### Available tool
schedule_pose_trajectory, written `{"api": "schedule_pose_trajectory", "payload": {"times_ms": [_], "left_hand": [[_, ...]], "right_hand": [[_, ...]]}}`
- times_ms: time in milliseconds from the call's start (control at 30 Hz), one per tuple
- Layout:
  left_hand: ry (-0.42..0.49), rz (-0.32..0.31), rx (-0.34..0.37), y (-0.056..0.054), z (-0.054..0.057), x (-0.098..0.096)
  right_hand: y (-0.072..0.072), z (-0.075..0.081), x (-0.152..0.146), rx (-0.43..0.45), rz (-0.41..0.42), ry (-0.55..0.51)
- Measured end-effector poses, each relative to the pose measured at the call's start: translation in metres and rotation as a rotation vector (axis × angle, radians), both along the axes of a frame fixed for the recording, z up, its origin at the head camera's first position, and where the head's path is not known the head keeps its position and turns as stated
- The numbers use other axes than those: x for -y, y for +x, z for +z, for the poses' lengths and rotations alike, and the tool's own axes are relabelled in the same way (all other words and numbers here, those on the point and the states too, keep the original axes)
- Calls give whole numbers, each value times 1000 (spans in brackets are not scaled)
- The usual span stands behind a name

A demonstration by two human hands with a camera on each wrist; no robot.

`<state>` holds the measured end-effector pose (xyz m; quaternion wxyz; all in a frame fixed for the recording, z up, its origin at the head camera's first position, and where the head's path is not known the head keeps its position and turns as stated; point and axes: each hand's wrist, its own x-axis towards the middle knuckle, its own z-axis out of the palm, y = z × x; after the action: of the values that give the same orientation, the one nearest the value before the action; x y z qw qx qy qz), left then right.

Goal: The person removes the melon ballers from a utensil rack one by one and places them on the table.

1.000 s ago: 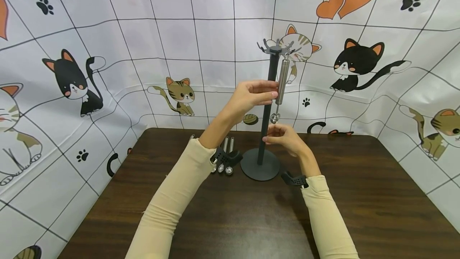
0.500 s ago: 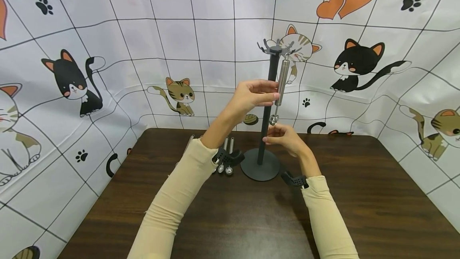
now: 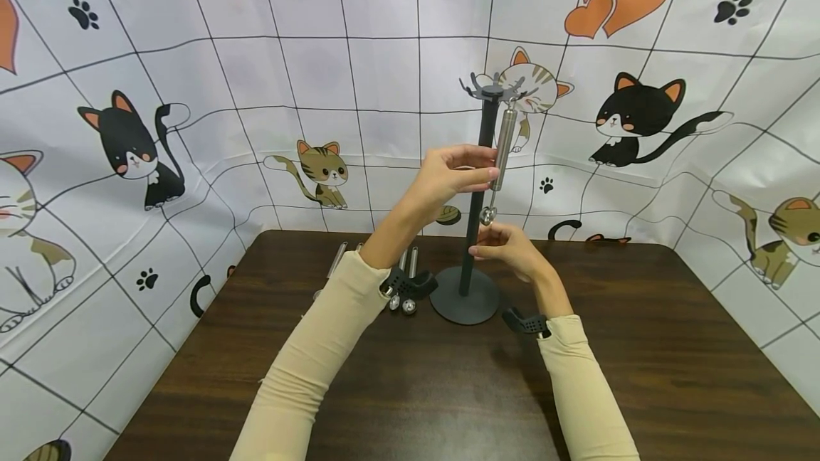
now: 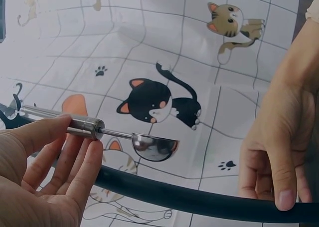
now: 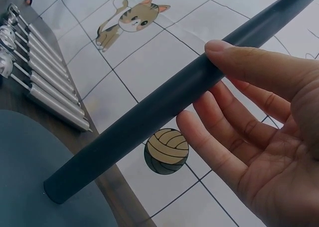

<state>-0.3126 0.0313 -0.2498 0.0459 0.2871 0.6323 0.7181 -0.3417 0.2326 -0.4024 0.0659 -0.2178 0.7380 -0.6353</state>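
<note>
A steel melon baller (image 3: 504,151) hangs from a hook of the dark grey stand (image 3: 487,119), its round bowl (image 4: 155,146) pointing down. My left hand (image 3: 446,176) pinches the lower part of its handle (image 4: 84,125) between thumb and fingers, just left of the stand's pole in the head view. Lower down, my right hand (image 3: 509,251) holds the pole (image 5: 149,117) with its thumb on one side and fingertips on the other. The stand is upright on its round base (image 3: 464,308).
Several more steel utensils (image 5: 50,72) lie side by side on the brown wooden table (image 3: 410,390), left of the base. My left forearm partly hides them in the head view. Behind the table hangs a white sheet (image 3: 384,77) printed with cats and grid lines.
The melon baller's bowl end has swung very slightly left, towards the pole. Both hands keep almost the same place and hold.
</note>
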Motion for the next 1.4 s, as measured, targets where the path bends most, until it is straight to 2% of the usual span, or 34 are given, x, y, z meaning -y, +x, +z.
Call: {"api": "schedule_pose_trajectory", "payload": {"times_ms": [233, 900, 1400], "left_hand": [[17, -11, 13, 1, 0, 0], [-13, -46, 10, 4, 6, 0], [-29, -77, -77, 11, 13, -4]], "right_hand": [[1, 1, 0, 13, 0, 1], [2, 1, 0, 6, 17, -15], [0, -2, -2, -32, 36, -23]]}}
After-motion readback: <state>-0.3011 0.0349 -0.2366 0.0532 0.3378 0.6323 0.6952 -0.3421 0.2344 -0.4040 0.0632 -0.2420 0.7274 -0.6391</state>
